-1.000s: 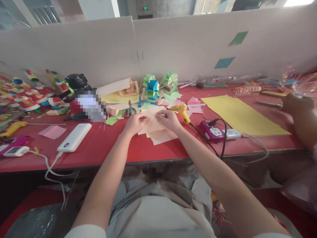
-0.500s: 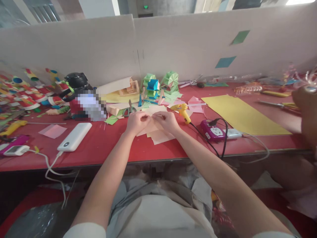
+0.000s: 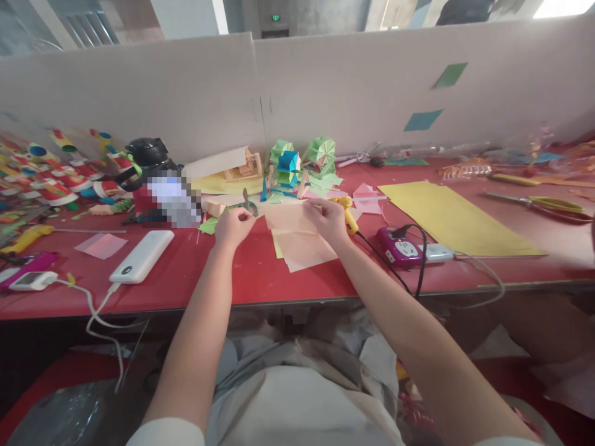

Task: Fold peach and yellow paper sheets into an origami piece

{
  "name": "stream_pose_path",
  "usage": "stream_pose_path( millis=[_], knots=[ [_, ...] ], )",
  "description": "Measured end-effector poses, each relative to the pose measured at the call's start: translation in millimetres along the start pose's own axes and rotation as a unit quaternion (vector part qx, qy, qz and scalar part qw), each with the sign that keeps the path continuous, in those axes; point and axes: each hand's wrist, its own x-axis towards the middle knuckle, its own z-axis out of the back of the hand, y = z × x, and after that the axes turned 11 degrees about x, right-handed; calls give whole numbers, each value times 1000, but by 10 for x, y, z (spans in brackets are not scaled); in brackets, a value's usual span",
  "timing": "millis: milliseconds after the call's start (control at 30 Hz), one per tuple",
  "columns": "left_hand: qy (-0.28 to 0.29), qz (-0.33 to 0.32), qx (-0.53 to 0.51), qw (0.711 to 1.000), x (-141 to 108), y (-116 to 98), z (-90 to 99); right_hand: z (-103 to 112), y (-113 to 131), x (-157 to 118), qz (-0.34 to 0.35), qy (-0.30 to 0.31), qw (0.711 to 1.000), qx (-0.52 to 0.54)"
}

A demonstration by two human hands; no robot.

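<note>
My left hand [image 3: 233, 227] is pinched closed just above the red table, left of a stack of peach paper [image 3: 302, 248]. What its fingertips hold, if anything, is too small to make out. My right hand [image 3: 328, 218] is closed on the upper right part of a peach paper piece [image 3: 286, 217], which overlaps the stack. A yellow sheet edge peeks out at the stack's left side. Right behind my right hand lies a yellow glue gun [image 3: 349, 218], partly hidden. Scissors [image 3: 248, 203] rest beyond my left hand.
Green and blue folded paper shapes [image 3: 288, 162] stand at the back. A white power bank [image 3: 142, 256] and a black-lidded bottle [image 3: 147, 152] are on the left. To the right are a purple power socket [image 3: 398, 246], a yellow sheet [image 3: 455, 217] and yellow-handled scissors [image 3: 548, 203].
My hands have moved apart: the left went left off the paper, the right slightly right. Another person's hand at the far right has withdrawn, uncovering the yellow-handled scissors.
</note>
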Motion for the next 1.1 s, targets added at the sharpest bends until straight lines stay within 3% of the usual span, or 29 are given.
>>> stream_pose_path(
  millis=[100, 200, 367, 533, 667, 867, 1100],
  knots=[
    [-61, -37, -43, 997, 1, -2, 11, -2, -2, -2, 0, 8, 1000, 6],
    [-107, -155, -74, 979, -58, -151, 6, -55, 15, -31, 8, 38, 999, 6],
    [-91, -280, 58, 954, -190, -447, -58, -129, 50, -74, 4, 62, 998, 22],
    [-74, -312, 101, 942, -210, -504, -128, -117, 54, -80, 35, 102, 994, 0],
    [-71, -305, 111, 943, -205, -487, -123, -110, 72, -80, 44, 129, 990, -28],
    [-96, -234, 99, 962, -184, -413, -65, -97, 71, -54, 40, 116, 992, -39],
    [-173, -122, -31, 977, -84, -213, 22, -8, 34, 9, 21, -11, 1000, -13]
  ],
)
